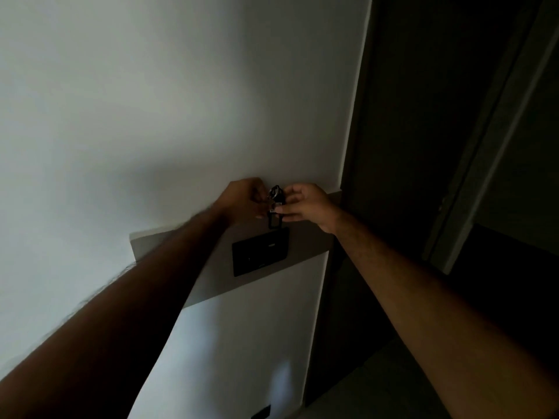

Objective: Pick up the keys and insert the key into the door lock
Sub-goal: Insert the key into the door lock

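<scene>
The keys [276, 197] are held up against the white wall [151, 116], pinched between the fingers of the left hand [245, 201] and the right hand [305, 204]. Their black fob [274, 220] hangs downward toward the dark wall plate [260, 254]. No door lock can be made out; the dark doorway [438, 146] lies nearer the right hand.

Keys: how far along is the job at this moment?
Pickup looks done: both the left hand and right hand hold the keys up in front of the wall. In hand: apparently sorting out a key. Left: inserting it; no lock is visible, only a dark door at right.
</scene>
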The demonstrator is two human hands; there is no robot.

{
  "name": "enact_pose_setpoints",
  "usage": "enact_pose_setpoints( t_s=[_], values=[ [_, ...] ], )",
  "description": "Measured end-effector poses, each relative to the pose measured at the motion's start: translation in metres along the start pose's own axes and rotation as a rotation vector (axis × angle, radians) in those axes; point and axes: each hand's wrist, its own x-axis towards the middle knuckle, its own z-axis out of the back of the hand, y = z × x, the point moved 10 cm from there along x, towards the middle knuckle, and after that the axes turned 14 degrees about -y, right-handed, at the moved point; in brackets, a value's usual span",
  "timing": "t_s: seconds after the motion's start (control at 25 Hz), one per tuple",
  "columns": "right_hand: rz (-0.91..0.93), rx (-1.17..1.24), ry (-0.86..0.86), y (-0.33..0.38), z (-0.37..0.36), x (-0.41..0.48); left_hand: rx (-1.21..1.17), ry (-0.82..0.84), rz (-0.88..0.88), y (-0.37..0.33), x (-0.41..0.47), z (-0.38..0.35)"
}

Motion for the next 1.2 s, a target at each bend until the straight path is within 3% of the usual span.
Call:
enact_pose_setpoints(
  t_s=[0.16, 0.32, 0.4, 0.6, 1.2],
  values=[
    [0.015, 0.054, 0.082, -0.002, 0.0, 0.01, 0.169, -0.076, -0.141, -0.022, -0.002, 0.013],
    [0.021, 0.039, 0.145, -0.013, -0.008, 0.017, 0.411, -0.534, -0.581, -0.062, -0.019, 0.063],
    [0.034, 0.019, 0.149, -0.021, -0.009, 0.02, 0.623, -0.65, -0.754, -0.072, -0.019, 0.072],
    [0.087, 0.02, 0.131, -0.033, -0.008, 0.025, 1.088, -0.577, -0.768, -0.039, -0.006, 0.069],
    [0.102, -0.059, 0.219, -0.061, -0.025, 0.03, 1.087, -0.689, -0.771, -0.031, -0.002, 0.059]
  ],
)
